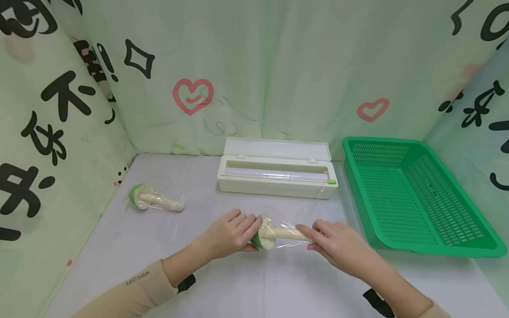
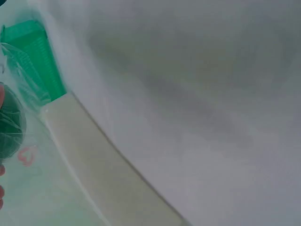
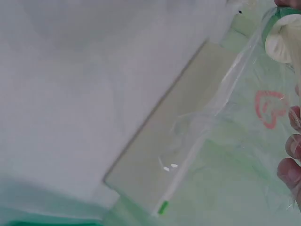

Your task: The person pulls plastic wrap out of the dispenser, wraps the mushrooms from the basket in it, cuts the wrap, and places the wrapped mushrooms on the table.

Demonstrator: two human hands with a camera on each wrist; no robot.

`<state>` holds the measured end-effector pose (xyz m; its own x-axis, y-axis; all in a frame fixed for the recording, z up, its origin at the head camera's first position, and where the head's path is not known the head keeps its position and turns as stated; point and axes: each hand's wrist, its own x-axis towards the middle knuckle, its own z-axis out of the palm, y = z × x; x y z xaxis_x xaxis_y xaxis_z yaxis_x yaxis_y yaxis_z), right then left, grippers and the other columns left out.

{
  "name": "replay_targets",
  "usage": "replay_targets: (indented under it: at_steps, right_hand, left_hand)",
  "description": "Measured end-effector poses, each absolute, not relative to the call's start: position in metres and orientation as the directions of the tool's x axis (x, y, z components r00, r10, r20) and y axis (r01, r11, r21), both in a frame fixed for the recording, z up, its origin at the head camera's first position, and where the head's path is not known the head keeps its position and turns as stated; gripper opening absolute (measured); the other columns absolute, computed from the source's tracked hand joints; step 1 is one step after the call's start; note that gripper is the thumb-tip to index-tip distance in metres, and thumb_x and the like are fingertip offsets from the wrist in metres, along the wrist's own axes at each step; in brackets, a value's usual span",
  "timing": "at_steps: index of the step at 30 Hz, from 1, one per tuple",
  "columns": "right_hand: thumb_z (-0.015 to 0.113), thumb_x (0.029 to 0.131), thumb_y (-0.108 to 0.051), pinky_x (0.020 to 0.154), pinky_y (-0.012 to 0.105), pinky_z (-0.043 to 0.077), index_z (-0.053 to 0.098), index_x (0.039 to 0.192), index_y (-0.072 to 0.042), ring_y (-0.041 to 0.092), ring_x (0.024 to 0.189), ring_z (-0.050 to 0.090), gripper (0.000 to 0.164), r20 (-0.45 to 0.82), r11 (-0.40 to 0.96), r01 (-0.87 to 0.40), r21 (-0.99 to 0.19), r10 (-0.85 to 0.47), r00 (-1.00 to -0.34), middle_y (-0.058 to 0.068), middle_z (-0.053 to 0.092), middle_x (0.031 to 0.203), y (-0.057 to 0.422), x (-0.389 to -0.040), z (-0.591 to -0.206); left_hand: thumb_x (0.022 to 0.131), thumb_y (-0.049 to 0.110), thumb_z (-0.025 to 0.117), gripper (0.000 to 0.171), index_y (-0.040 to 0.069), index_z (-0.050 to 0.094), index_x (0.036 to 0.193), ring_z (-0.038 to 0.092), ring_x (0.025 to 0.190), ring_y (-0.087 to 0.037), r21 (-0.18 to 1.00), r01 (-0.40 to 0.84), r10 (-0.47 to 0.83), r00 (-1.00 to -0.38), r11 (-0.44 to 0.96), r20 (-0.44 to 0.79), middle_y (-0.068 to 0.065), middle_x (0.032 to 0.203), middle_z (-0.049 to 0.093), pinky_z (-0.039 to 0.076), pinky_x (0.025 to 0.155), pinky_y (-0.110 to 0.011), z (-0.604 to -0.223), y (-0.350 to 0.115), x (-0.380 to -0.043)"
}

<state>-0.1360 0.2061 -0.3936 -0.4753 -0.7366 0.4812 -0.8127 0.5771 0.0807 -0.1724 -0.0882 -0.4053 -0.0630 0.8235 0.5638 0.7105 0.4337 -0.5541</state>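
A mushroom-shaped piece (image 1: pixel 269 234) with a green cap and a pale stalk lies across the middle, loosely covered in clear plastic film. My left hand (image 1: pixel 234 232) grips its cap end. At the stalk's far end, my right hand (image 1: pixel 336 243) pinches the stalk and film between thumb and fingers. The left wrist view catches the green cap (image 2: pixel 11 127) at its edge; in the right wrist view the film (image 3: pixel 225 136) spreads out from the pale underside (image 3: pixel 281 41). On the left of the table lies a second, similar film-wrapped mushroom-shaped piece (image 1: pixel 157 197).
Behind my hands stands a white cling film dispenser (image 1: pixel 274 187), its lid raised and a roll of film inside. A green plastic basket (image 1: pixel 397 207) sits at the right. Pale green printed curtains (image 1: pixel 278 79) enclose the white table (image 1: pixel 222 282).
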Motion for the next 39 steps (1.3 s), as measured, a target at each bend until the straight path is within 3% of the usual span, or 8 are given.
replay_targets:
  at_steps: [8, 11, 16, 23, 31, 39]
  right_hand:
    - [0.036, 0.095, -0.041, 0.049, 0.013, 0.032, 0.056, 0.119, -0.016, 0.0, 0.056, 0.032, 0.04, 0.384, 0.601, -0.797, -0.062, -0.723, -0.575, -0.007, 0.048, 0.08, 0.208, -0.134, -0.438]
    - [0.051, 0.091, -0.035, 0.048, 0.014, 0.033, 0.055, 0.12, -0.017, 0.001, 0.056, 0.034, 0.035, 0.33, 0.621, -0.778, -0.093, -0.718, -0.613, -0.007, 0.048, 0.081, 0.21, -0.136, -0.45]
    - [0.069, 0.079, -0.021, 0.049, 0.016, 0.034, 0.054, 0.121, -0.015, 0.001, 0.056, 0.033, 0.045, 0.268, 0.625, -0.769, -0.132, -0.725, -0.635, -0.008, 0.046, 0.082, 0.212, -0.143, -0.463]
    - [0.068, 0.08, -0.022, 0.052, 0.021, 0.04, 0.054, 0.121, -0.014, 0.003, 0.058, 0.038, 0.044, 0.237, 0.633, -0.758, -0.16, -0.721, -0.652, -0.008, 0.047, 0.083, 0.212, -0.151, -0.474]
    - [0.068, 0.081, -0.02, 0.051, 0.022, 0.039, 0.053, 0.12, -0.012, 0.004, 0.058, 0.038, 0.043, 0.23, 0.633, -0.754, -0.176, -0.718, -0.656, -0.007, 0.046, 0.083, 0.208, -0.153, -0.476]
    - [0.066, 0.081, -0.027, 0.057, 0.023, 0.037, 0.055, 0.12, -0.014, 0.008, 0.065, 0.043, 0.042, 0.198, 0.688, -0.724, -0.058, -0.703, -0.683, -0.007, 0.046, 0.082, 0.205, -0.155, -0.474]
  left_hand:
    - [0.072, 0.059, 0.061, 0.063, 0.005, 0.058, 0.102, 0.055, 0.07, -0.012, -0.487, 0.765, 0.843, -0.134, 0.422, 0.52, 0.001, 0.084, 0.06, 0.045, 0.07, -0.023, -0.448, -0.084, -0.176]
    - [0.073, 0.058, 0.062, 0.061, 0.005, 0.057, 0.102, 0.055, 0.071, -0.012, -0.475, 0.769, 0.851, -0.164, 0.427, 0.499, 0.001, 0.085, 0.059, 0.044, 0.07, -0.024, -0.459, -0.081, -0.178]
    - [0.072, 0.057, 0.064, 0.06, 0.006, 0.058, 0.103, 0.056, 0.072, -0.012, -0.478, 0.766, 0.862, -0.191, 0.431, 0.47, 0.001, 0.086, 0.059, 0.044, 0.07, -0.024, -0.469, -0.077, -0.181]
    - [0.073, 0.058, 0.063, 0.063, 0.005, 0.059, 0.105, 0.057, 0.073, -0.012, -0.444, 0.775, 0.858, -0.235, 0.449, 0.457, 0.0, 0.088, 0.06, 0.044, 0.071, -0.025, -0.474, -0.076, -0.183]
    - [0.076, 0.059, 0.06, 0.068, 0.005, 0.056, 0.117, 0.058, 0.081, -0.013, -0.4, 0.766, 0.848, -0.347, 0.503, 0.401, -0.002, 0.101, 0.059, 0.046, 0.074, -0.027, -0.48, -0.076, -0.183]
    - [0.08, 0.057, 0.055, 0.068, 0.006, 0.05, 0.124, 0.055, 0.088, -0.015, -0.335, 0.766, 0.83, -0.452, 0.549, 0.328, -0.002, 0.109, 0.056, 0.045, 0.076, -0.029, -0.478, -0.072, -0.183]
